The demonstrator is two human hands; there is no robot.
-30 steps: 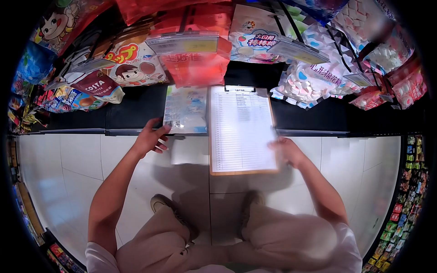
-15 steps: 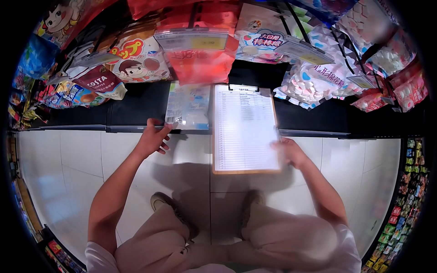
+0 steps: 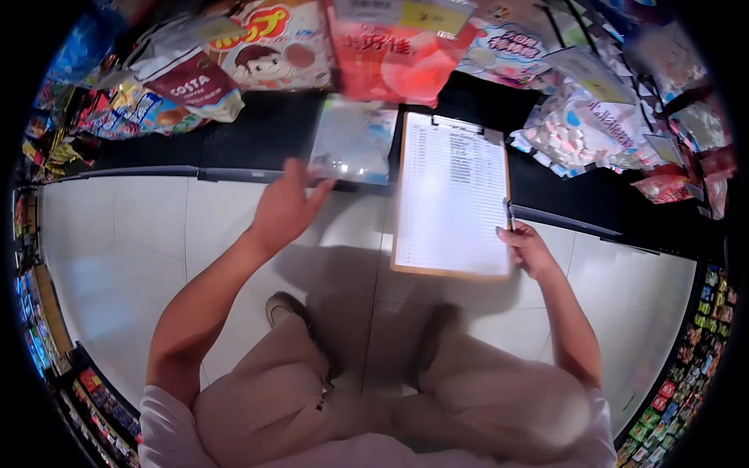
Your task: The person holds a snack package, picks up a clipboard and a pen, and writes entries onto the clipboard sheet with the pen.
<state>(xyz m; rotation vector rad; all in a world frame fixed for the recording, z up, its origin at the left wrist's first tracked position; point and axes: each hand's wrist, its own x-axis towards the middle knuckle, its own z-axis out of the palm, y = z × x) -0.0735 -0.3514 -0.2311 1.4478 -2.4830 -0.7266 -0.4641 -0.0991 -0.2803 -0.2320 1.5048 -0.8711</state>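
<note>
My right hand (image 3: 530, 249) grips the lower right edge of a clipboard (image 3: 451, 274) that carries a printed list (image 3: 452, 207). A dark pen (image 3: 510, 215) stands along the board's edge by those fingers. The clipboard's upper end is over the black shelf, its lower end out above the floor. My left hand (image 3: 282, 207) is raised at the shelf's front edge, slightly blurred, thumb and fingers apart and nothing in it. Just beyond its fingertips lies a clear, pale plastic packet (image 3: 353, 144) on the shelf. Whether the hand touches the packet, I cannot tell.
Bags hang above the black shelf (image 3: 257, 136): a red bag (image 3: 394, 58), a Costa bag (image 3: 191, 82), a candy bag with a cartoon face (image 3: 273, 54) and a marshmallow bag (image 3: 573, 129). Price tags jut forward. My knees are bent over the tiled floor (image 3: 125, 234).
The view has tilted and shifted, so shelf and bags appear moved. My left hand has spread its fingers near the packet. The clipboard, still in my right hand, appears farther right and higher.
</note>
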